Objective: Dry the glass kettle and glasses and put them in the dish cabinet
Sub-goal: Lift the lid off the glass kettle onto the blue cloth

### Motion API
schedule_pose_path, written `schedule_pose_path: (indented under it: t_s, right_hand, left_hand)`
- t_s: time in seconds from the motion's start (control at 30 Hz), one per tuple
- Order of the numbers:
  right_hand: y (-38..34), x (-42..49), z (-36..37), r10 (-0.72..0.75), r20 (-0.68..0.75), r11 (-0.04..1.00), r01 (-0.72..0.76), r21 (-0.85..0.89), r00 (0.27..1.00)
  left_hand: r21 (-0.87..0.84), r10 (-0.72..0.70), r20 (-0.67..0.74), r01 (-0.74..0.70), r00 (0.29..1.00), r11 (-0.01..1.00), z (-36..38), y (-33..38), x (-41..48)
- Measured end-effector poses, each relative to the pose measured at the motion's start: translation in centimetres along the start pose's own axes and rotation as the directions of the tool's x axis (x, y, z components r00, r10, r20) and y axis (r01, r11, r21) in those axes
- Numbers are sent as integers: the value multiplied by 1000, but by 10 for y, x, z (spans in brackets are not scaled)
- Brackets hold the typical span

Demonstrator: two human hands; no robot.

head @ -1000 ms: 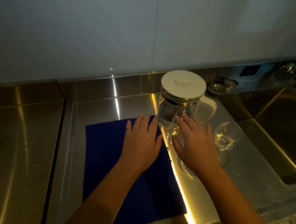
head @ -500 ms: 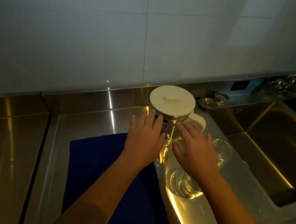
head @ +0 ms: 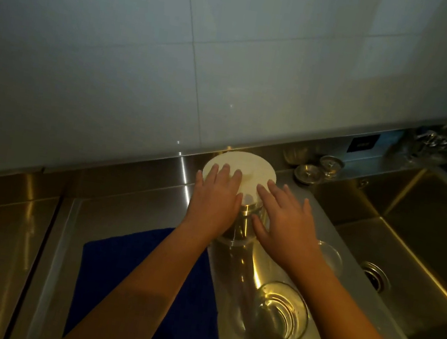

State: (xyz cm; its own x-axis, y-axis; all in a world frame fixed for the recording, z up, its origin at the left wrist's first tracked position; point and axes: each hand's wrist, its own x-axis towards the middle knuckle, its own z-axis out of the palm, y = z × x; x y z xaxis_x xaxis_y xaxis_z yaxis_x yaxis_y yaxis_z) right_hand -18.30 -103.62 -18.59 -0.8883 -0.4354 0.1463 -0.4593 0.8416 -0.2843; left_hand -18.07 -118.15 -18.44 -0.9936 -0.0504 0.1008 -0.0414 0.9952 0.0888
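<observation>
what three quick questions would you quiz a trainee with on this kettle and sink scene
1. True or false: the blue cloth lies in the sink.
2. The left hand rests on: A the kettle lid; B a drinking cup; C the tap.
3. Fill in: the nearest glass stands to the ___ of the cloth.
Key: 1 false; 2 A; 3 right.
</observation>
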Motion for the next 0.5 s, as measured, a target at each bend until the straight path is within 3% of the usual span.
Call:
schedule_pose_path:
  t_s: [0.23,0.5]
  right_hand:
    - [19,26,11,-46,14,998,46,49,999]
    - [37,48,29,-86,-73,994,90,54,994]
  left_hand:
    - [22,8,29,-9,1000,1000,15,-1,28]
    - [-53,46,43,-44,998,998,26,0,53]
